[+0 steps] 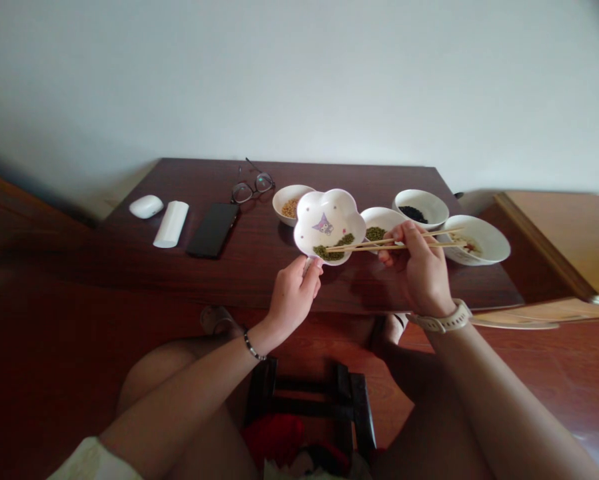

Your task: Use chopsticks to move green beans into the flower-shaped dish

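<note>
My left hand (295, 293) grips the near rim of a white flower-shaped dish (329, 223), lifted and tilted toward me above the dark wooden table (259, 260). Green beans (332, 251) lie along the dish's lower edge. My right hand (419, 267) is closed on a pair of wooden chopsticks (379, 245), which lie nearly level with their tips in the green beans. A white watch sits on my right wrist and a bracelet on my left.
On the table stand a bowl of tan grains (290, 203), a bowl of green beans (382, 223), a bowl of black beans (420, 207) and a white bowl (479, 240) at the right. Glasses (252, 188), a black phone (212, 230) and two white objects (159, 217) lie left.
</note>
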